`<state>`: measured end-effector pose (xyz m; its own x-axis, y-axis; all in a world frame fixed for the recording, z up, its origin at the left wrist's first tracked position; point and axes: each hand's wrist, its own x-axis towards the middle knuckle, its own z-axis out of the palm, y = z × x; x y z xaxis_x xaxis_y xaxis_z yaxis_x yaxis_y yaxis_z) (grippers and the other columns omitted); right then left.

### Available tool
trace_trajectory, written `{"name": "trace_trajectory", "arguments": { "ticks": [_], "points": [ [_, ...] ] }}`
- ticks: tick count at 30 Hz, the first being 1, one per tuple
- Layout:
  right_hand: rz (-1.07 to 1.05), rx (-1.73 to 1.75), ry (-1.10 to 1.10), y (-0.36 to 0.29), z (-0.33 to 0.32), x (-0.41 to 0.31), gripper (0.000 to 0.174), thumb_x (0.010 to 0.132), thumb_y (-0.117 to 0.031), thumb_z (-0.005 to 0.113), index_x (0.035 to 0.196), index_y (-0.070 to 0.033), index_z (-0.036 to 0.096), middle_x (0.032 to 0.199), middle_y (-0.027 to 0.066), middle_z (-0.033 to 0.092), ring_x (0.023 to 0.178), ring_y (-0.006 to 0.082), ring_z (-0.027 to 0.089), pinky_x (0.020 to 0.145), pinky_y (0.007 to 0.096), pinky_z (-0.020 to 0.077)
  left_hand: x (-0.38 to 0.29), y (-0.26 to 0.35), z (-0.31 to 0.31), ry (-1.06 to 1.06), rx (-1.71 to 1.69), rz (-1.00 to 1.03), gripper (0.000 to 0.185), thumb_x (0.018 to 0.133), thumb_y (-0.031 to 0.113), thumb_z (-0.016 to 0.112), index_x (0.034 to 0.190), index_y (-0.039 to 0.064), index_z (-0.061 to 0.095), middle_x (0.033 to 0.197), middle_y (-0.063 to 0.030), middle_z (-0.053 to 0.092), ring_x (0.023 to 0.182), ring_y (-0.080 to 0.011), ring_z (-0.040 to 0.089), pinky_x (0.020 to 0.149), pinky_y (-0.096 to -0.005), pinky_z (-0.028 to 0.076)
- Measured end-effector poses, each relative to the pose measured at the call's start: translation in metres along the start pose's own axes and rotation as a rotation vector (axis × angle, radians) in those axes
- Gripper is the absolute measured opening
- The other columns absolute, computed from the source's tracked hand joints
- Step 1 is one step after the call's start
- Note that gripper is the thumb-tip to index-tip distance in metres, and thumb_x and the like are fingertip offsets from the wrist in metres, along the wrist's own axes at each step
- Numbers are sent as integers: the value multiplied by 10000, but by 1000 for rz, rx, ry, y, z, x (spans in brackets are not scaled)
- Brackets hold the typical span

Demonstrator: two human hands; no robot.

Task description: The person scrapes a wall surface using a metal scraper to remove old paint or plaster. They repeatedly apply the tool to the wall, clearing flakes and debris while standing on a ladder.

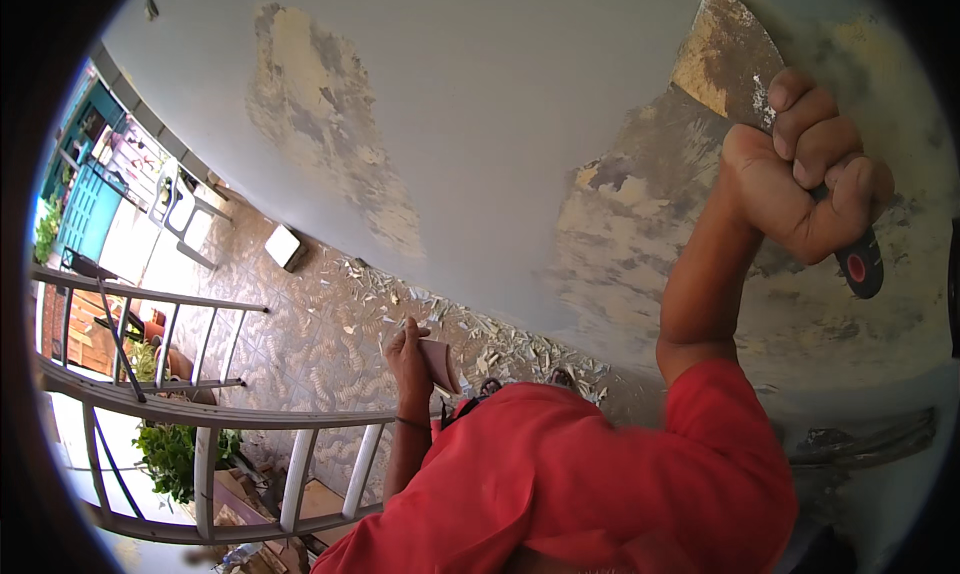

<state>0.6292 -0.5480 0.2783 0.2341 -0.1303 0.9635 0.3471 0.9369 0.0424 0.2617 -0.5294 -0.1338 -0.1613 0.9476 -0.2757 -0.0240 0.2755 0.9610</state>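
My right hand (810,154) is closed around the dark handle of a broad putty knife (724,49), raised high at the right. Its wide metal blade is stained brown and cream and lies at or very close to the wall (480,124). Below the blade spreads a rough bare patch (630,199) where the grey paint is off. Lower down, my left hand (409,356) grips a folded pinkish-brown sheet (440,364), which looks like sandpaper. The thumb points up along it, and the hand is away from the wall.
An aluminium stepladder (289,476) stands at my left. Paint flakes (495,341) litter the tiled floor (292,356) along the wall's foot. Farther off are a white plastic chair (180,206), a white-topped block (282,247) and a leafy plant (172,454). A second bare patch (322,109) marks the wall.
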Motion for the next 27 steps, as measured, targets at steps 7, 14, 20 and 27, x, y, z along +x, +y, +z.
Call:
{"name": "trace_trajectory", "arguments": {
  "ticks": [7, 14, 20, 27],
  "points": [
    [45, 331, -40, -4, -44, -15, 233, 951, -81, 422, 728, -131, 379, 593, 28, 362, 537, 173, 329, 645, 476, 455, -6, -14, -12, -114, -320, -491, 565, 1045, 602, 595, 988, 45, 666, 583, 83, 414, 427, -56, 393, 390, -247, 324],
    [72, 321, -213, 5, -24, -26, 204, 1000, -59, 419, 801, -104, 421, 608, 37, 401, 543, 174, 344, 645, 479, 464, -15, 16, 4, -189, -392, -515, 471, 1089, 528, 558, 989, 77, 647, 537, 116, 338, 381, -35, 300, 354, -233, 245],
    [-23, 238, -30, 9, -15, 3, 313, 946, -107, 429, 640, -131, 366, 561, 30, 353, 517, 171, 317, 599, 464, 445, -23, 7, -3, -116, -372, -479, 490, 1074, 551, 573, 977, 79, 660, 530, 116, 334, 378, -35, 297, 345, -238, 232],
    [-50, 159, 30, 18, -9, 10, 248, 916, -105, 440, 676, -136, 384, 536, 20, 312, 476, 165, 290, 539, 446, 449, -25, -9, -25, -197, -501, -522, 555, 1056, 617, 558, 923, 88, 662, 506, 106, 342, 367, -53, 323, 342, -239, 251]
  ]
}}
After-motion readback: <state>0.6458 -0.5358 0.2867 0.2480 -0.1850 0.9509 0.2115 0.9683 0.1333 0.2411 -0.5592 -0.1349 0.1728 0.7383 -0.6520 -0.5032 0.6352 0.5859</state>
